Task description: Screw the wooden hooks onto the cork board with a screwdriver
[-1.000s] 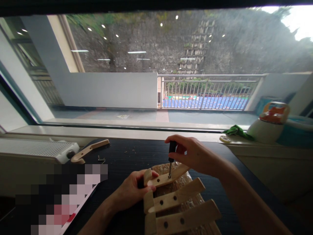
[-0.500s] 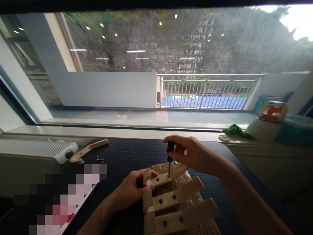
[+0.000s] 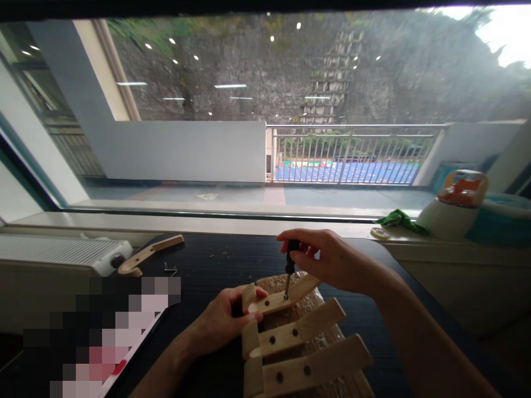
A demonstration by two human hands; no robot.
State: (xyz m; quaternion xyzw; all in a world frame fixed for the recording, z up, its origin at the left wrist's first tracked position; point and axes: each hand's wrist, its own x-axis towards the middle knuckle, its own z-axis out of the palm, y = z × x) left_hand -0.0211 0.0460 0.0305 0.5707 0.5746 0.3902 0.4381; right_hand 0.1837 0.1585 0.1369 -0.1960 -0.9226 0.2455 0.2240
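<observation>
My right hand (image 3: 334, 260) grips the black handle of a screwdriver (image 3: 290, 264) between thumb and fingers. The screwdriver stands nearly upright, its tip in the upper hole of a pale wooden hook (image 3: 276, 300). Around the curled end of that hook, my left hand (image 3: 218, 320) is closed, pinching it against a rough wooden board (image 3: 271, 285). Below it on the board lie a second wooden hook (image 3: 307, 325) and a third wooden hook (image 3: 327, 362), each with two dark holes. Whether a screw sits under the tip is too small to tell.
A loose wooden hook (image 3: 145, 254) lies at the dark table's (image 3: 199, 271) far left, beside a few small screws (image 3: 169, 269). A white radiator (image 3: 62, 251) is left of the table. On the right sill are a green cloth (image 3: 400, 220) and a white container (image 3: 450, 213).
The screwdriver's handle has tilted slightly to the right, and my right fingers have shifted around it. My left hand and the hooks stay in place.
</observation>
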